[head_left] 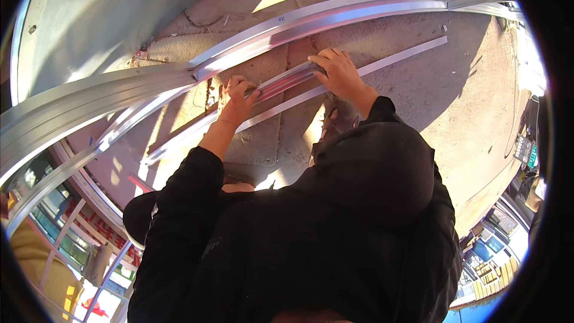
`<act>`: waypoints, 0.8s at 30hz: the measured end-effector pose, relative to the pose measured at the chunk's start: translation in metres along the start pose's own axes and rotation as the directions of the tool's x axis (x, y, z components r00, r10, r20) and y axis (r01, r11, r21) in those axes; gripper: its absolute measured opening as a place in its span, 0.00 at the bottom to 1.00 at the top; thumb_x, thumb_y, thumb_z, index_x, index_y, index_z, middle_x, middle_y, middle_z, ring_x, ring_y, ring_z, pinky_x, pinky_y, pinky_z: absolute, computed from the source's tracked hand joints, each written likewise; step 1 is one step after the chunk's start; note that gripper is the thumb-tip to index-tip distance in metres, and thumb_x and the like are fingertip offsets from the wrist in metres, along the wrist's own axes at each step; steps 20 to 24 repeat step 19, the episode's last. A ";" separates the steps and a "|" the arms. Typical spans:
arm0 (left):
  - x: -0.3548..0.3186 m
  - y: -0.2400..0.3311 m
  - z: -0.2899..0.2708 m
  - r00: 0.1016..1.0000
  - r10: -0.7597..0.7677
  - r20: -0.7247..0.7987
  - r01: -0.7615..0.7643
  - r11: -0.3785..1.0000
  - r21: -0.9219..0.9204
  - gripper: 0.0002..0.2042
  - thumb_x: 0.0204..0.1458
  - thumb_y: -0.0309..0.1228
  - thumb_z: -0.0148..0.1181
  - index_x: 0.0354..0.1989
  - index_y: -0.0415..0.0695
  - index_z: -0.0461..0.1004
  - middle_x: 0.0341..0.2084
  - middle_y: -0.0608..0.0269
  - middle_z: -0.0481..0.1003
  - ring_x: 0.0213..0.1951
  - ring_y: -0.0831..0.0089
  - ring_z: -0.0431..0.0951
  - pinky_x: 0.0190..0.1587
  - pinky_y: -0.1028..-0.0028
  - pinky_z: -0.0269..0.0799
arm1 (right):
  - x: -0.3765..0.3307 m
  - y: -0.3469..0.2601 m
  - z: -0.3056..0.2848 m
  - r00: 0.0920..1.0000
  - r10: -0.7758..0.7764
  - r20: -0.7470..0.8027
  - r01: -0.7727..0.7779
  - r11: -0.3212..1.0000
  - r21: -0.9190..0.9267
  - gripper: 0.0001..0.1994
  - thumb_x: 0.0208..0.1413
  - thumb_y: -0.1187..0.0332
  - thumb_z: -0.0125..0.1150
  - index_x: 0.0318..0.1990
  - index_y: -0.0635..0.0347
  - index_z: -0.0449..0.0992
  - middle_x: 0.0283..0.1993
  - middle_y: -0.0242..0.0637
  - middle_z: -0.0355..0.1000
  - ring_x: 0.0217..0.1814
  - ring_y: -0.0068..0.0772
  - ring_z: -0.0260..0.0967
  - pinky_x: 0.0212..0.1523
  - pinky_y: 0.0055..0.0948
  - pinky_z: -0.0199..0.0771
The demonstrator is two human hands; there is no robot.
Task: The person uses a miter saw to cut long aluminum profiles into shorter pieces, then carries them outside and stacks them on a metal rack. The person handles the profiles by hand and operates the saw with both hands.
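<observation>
A shiny aluminium profile slants over the ground from lower left to upper right, with both my hands on it. My left hand has its fingers curled over the middle of the strip. Closer to its upper right end, my right hand grips the same piece, thumb and fingers bent round it. Under and beside it lies a thin, flat pale strip, which passes below my right wrist and reaches farther right. My palms hide parts of both pieces.
A long aluminium frame bar arches across beyond my hands and joins a wider ribbed bar at left. A big pale panel stands at the far left. Dusty concrete spreads to the right. Tools and materials clutter the right rim.
</observation>
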State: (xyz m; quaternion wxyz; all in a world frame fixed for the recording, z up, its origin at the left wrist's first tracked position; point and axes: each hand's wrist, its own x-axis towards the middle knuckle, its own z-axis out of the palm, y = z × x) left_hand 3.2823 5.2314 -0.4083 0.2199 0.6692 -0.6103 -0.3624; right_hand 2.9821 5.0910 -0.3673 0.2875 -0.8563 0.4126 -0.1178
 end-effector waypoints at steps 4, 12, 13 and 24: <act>-0.004 0.007 -0.001 0.986 0.135 -0.101 -0.126 0.988 0.090 0.08 0.51 0.29 0.67 0.37 0.41 0.76 0.40 0.56 0.74 0.45 0.56 0.74 0.48 0.59 0.70 | 0.011 -0.001 0.008 0.994 0.073 0.077 -0.079 0.994 0.073 0.16 0.54 0.71 0.66 0.52 0.57 0.78 0.42 0.37 0.75 0.44 0.42 0.74 0.47 0.40 0.73; -0.001 0.021 -0.027 0.999 -0.030 -0.044 0.016 0.954 -0.298 0.12 0.56 0.37 0.65 0.38 0.42 0.76 0.37 0.55 0.78 0.41 0.55 0.77 0.45 0.61 0.73 | 0.017 -0.023 -0.014 0.824 0.437 0.359 -0.502 0.271 0.822 0.15 0.62 0.65 0.66 0.50 0.67 0.77 0.33 0.31 0.75 0.32 0.23 0.72 0.35 0.25 0.75; -0.003 0.022 -0.029 0.999 -0.051 -0.017 0.044 0.955 -0.293 0.12 0.56 0.38 0.66 0.39 0.42 0.76 0.38 0.55 0.78 0.42 0.56 0.78 0.46 0.61 0.73 | 0.015 -0.026 -0.016 0.819 0.427 0.383 -0.492 0.182 0.851 0.15 0.62 0.65 0.66 0.49 0.67 0.77 0.31 0.32 0.75 0.29 0.23 0.72 0.33 0.25 0.75; 0.001 0.012 -0.024 0.999 0.018 0.044 0.001 0.916 -0.401 0.18 0.54 0.41 0.69 0.49 0.44 0.79 0.41 0.53 0.78 0.45 0.58 0.79 0.50 0.63 0.74 | 0.009 -0.025 -0.022 0.799 0.469 0.377 -0.480 0.120 0.869 0.18 0.61 0.61 0.68 0.49 0.66 0.78 0.31 0.34 0.76 0.29 0.26 0.73 0.33 0.26 0.77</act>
